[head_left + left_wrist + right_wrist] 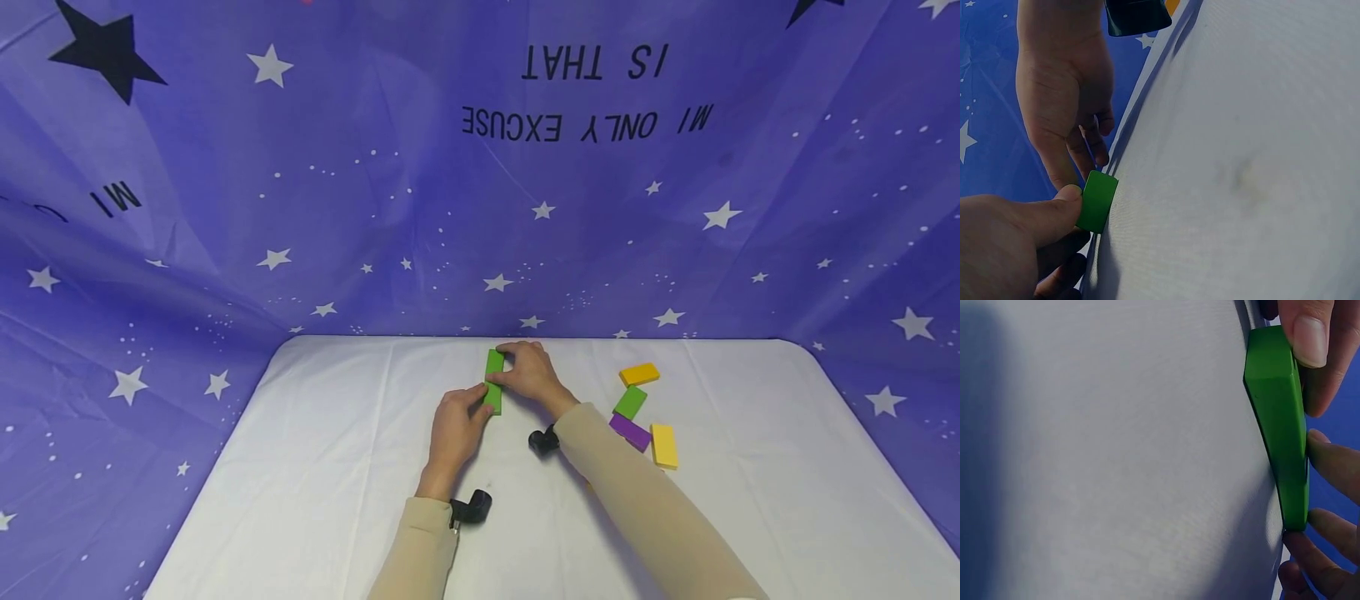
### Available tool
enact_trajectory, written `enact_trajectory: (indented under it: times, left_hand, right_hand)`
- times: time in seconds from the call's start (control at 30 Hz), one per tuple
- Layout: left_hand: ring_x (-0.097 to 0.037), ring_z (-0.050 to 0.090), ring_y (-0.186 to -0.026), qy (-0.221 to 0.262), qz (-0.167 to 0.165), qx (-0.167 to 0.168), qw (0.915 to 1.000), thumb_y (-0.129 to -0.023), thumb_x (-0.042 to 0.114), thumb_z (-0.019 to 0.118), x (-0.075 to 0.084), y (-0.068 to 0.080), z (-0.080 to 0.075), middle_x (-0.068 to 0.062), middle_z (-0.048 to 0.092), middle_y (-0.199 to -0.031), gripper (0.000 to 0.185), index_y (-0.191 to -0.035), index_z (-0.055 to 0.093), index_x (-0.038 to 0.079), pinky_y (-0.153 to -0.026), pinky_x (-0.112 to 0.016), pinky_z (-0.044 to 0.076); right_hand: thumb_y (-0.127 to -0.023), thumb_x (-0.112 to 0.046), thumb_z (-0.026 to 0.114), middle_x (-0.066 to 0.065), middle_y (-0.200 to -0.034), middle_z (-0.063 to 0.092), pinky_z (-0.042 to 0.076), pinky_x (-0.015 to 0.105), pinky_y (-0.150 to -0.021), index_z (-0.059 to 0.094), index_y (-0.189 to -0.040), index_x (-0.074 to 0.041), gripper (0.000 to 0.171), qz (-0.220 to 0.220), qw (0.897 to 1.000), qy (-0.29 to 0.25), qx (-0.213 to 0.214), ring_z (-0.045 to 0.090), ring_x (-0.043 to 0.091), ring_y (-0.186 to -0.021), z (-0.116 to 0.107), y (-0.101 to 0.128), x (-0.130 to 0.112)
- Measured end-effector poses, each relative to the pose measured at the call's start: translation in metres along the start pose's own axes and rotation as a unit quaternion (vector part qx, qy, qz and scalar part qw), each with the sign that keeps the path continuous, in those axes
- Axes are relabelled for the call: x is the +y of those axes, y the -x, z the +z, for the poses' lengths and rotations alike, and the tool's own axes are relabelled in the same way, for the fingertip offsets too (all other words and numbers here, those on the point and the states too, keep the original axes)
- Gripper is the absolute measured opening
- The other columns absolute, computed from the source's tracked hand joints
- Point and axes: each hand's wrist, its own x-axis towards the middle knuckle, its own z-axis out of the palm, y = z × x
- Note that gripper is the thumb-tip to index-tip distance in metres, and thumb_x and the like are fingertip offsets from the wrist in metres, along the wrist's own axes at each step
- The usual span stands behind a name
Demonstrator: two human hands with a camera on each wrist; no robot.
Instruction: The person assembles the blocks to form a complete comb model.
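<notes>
A long green block (493, 380) stands on its edge on the white table (337, 467), pointing away from me; whether it is one piece or two end to end I cannot tell. My left hand (480, 397) pinches its near end, thumb on the end face of the green block (1097, 201). My right hand (507, 367) pinches the far end from the right. In the right wrist view the thumb of my right hand (1319, 394) lies on top of the green block (1279, 425), fingers behind it. In the left wrist view my left hand (1072, 225) is near and my right hand (1082, 165) beyond.
To the right lie loose blocks: a yellow block (639, 374), a green block (630, 402), a purple block (630, 432) and another yellow block (663, 446). A purple star-printed cloth (480, 208) rises behind and at both sides of the table.
</notes>
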Motion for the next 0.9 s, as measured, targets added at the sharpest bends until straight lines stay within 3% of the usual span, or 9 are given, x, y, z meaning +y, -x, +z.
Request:
enact_trajectory:
  times: [0.23, 0.57, 0.9]
  left_hand:
    - [-0.02, 0.055, -0.109, 0.003, -0.006, -0.003, 1.0, -0.083, 0.022, 0.071, -0.0007, -0.0002, 0.0003, 0.0, 0.064, -0.118, 0.037, -0.117, 0.065, 0.01, -0.096, -0.035, 0.043]
    - [-0.021, 0.056, -0.108, -0.005, 0.004, 0.012, 0.9999, -0.081, 0.021, 0.071, 0.0003, -0.0002, 0.0009, 0.0, 0.065, -0.116, 0.037, -0.115, 0.066, 0.008, -0.094, -0.037, 0.044]
    - [-0.02, 0.056, -0.108, -0.01, -0.008, 0.006, 0.9999, -0.082, 0.022, 0.071, 0.0012, 0.0003, 0.0006, 0.0, 0.065, -0.116, 0.037, -0.116, 0.066, 0.009, -0.094, -0.036, 0.043]
  right_hand:
    - [-0.078, -0.038, 0.073, 0.005, -0.125, 0.059, 0.04, 0.038, -0.095, 0.06, -0.123, -0.015, 0.052, 0.003, 1.0, -0.001, -0.006, 0.049, 0.027, -0.107, -0.0002, -0.0002, 0.0032]
    - [-0.078, -0.034, 0.073, 0.007, -0.126, 0.058, 0.038, 0.04, -0.098, 0.061, -0.123, -0.014, 0.051, -0.018, 1.0, -0.011, -0.012, 0.048, 0.029, -0.113, -0.0014, -0.0012, 0.0051]
    - [-0.079, -0.032, 0.073, 0.007, -0.127, 0.057, 0.037, 0.04, -0.1, 0.06, -0.124, -0.014, 0.05, -0.025, 0.999, -0.018, -0.03, 0.048, 0.03, -0.114, -0.0034, -0.0024, 0.0045]
